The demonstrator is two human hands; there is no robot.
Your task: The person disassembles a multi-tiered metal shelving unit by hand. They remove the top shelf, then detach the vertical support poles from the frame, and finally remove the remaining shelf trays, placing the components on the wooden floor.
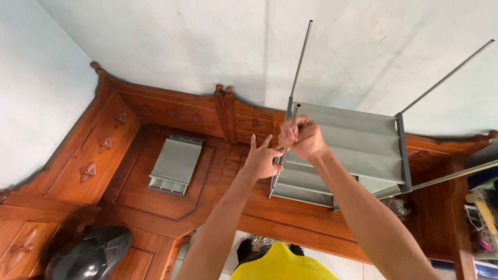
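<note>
Two hands on a grey rack's metal rod, above a carved wooden bench.

Helmet [88, 254] at 8 o'clock; spare grey shelf [175, 164] on the bench [129, 205] at 9. Left hand [262, 159], grip wide with fingers spread, touches the rod [284, 150]; right hand [302, 137], grip closed around it, just beside. Rack [345, 155] at 3.

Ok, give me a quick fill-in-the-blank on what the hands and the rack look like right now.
1. The right hand is closed around a thin metal ____ at the grey fabric rack.
2. The left hand has its fingers spread ____.
3. A folded grey shelf piece lies on the carved ____ bench.
4. A dark ____ sits at the lower left corner.

Missing words: rod; open; wooden; helmet
</note>
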